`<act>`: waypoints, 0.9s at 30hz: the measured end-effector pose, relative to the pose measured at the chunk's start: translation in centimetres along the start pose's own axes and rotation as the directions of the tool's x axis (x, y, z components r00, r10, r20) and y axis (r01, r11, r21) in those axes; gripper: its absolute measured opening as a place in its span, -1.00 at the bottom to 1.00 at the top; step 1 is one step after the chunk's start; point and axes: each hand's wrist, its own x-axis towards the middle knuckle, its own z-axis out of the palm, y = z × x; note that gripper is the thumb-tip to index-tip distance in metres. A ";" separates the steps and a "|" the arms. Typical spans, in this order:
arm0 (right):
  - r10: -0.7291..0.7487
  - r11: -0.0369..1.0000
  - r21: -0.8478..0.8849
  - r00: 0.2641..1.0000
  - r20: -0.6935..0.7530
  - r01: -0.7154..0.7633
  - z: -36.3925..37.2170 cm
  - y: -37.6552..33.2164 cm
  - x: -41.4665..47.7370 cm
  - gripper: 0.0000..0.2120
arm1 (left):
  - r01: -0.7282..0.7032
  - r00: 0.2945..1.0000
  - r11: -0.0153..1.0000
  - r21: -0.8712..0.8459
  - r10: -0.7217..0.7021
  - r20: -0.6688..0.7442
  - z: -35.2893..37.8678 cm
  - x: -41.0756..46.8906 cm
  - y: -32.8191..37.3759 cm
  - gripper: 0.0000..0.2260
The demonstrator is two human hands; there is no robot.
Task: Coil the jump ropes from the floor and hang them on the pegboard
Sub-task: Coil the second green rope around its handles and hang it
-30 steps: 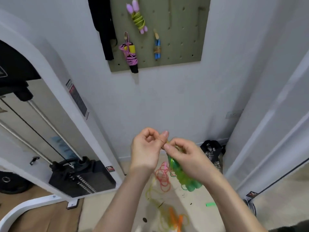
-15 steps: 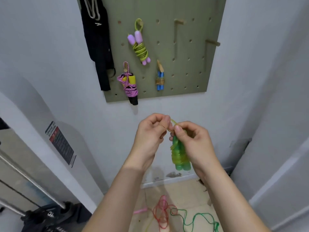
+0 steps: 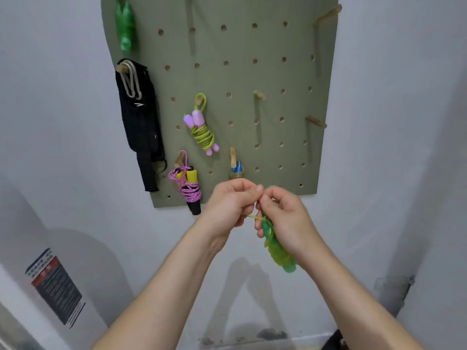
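We begin with the olive-green perforated pegboard (image 3: 252, 46), which fills the upper middle of the frame on a pale wall. Below it, at centre, two bare hands meet just in front of its lower edge. The right hand (image 3: 285, 218) is wrapped round the translucent green coiled jump rope (image 3: 278, 248), which hangs down and to the right out of the palm. The left hand (image 3: 228, 203) is curled, its thumb and forefinger pinching the thin yellow-green cord end (image 3: 252, 217) that runs across to the bundle. We judge the bundle light and its plastic cord springy and a little slick, so the wraps could slacken if the grip eases. It seems best held round the wrapped middle, then by a loop at the top. At the board's left edge hangs a black webbing strap bundle (image 3: 141, 122). Nearer centre hang a lime rope with lilac handles (image 3: 202, 132) and a pink braided rope with yellow and black handles (image 3: 189, 190). A bare wooden peg (image 3: 259, 96) sticks out right of centre, with others further right. A blue-handled rope (image 3: 236, 169) is partly hidden behind the left hand, and a green bundle (image 3: 125, 29) is cut off by the top edge. The fingertips hide whether a hanging loop is formed. The floor is out of view, so we cannot tell how many ropes remain.
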 end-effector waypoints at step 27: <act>0.061 0.977 0.210 0.921 -0.385 0.022 -2.9 -4.1 25.4 -0.86 | -0.505 0.810 0.699 0.506 0.586 0.000 -3.2 26.0 7.9 -0.91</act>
